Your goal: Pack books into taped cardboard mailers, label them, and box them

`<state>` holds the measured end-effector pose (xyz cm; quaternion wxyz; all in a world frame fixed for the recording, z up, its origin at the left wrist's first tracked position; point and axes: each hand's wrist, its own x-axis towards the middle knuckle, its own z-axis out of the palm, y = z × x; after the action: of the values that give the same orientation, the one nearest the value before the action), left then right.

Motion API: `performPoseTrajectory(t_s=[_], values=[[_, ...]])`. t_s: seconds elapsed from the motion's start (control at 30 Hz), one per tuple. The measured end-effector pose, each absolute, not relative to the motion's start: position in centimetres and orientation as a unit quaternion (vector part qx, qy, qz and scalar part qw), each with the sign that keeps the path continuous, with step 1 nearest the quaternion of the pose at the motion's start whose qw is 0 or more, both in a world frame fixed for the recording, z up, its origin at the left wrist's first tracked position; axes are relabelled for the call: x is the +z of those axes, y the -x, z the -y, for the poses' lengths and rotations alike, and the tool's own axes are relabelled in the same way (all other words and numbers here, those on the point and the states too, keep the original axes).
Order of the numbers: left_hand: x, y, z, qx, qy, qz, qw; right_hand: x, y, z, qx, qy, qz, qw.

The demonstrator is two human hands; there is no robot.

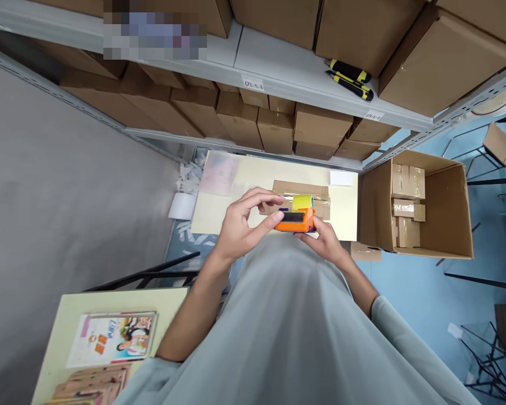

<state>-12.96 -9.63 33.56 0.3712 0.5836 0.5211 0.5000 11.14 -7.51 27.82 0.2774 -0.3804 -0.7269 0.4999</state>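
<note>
Low over the table I hold a small orange item (294,220) with a dark panel on its face, dark blue edges and a yellow-green piece standing up at its back; its exact kind cannot be made out. My right hand (324,241) grips its right end, thumb on the side and fingers beneath. The thumb of my left hand (249,220) presses on the left end while its fingers arch above and behind. Beyond the hands, a flattened piece of cardboard with clear tape (322,194) lies on the pale yellow table (253,169).
A large open carton (447,205) with several small taped boxes stands to the right. Overhead, a metal shelf (278,56) bears brown boxes and two yellow-black utility knives (349,79). A side table (168,304) at lower left carries a magazine (113,337). A grey wall (67,185) rises at left.
</note>
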Motion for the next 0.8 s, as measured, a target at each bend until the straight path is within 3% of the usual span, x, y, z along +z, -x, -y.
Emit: performPoseTrajectory(t_s=[0.5,0.8], values=[[33.0,12.2,9.2,0.424,-0.59,-0.496,0.475,27.3,-14.3,8.2,0.409,0.369,0.814,0.187],[34.8,12.7,10.7,0.407,-0.649,-0.465,0.443,29.0,-14.9,8.8,0.321,0.299,0.873,0.214]])
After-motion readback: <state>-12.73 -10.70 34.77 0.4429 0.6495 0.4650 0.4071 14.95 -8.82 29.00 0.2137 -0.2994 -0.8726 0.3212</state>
